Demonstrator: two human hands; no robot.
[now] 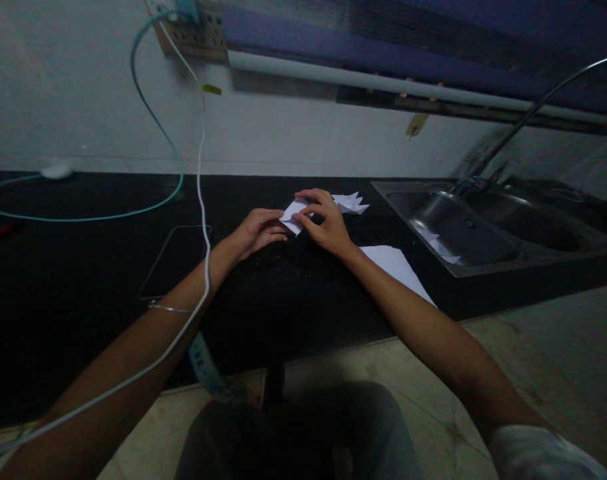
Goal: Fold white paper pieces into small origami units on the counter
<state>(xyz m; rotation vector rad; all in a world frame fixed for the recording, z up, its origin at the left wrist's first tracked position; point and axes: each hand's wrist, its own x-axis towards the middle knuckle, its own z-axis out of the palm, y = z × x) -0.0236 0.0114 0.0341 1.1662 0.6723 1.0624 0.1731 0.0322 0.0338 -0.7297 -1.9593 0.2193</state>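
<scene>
On the black countertop (pixel 83 280) both of my hands meet over a small folded piece of white paper (pixel 292 217). My left hand (pixel 258 230) curls its fingers against the paper's left edge. My right hand (pixel 323 223) arches over it and pinches its top and right side. Just behind the right hand lies a little pile of folded white paper pieces (pixel 352 203). A flat white sheet (pixel 396 267) rests under my right forearm near the counter's front edge.
A dark phone (pixel 176 260) lies flat left of my left arm, a white cable (pixel 202 187) hanging across it from a wall socket. A green cable (pixel 133 207) loops on the counter. A steel sink (pixel 458 227) with a tap sits to the right.
</scene>
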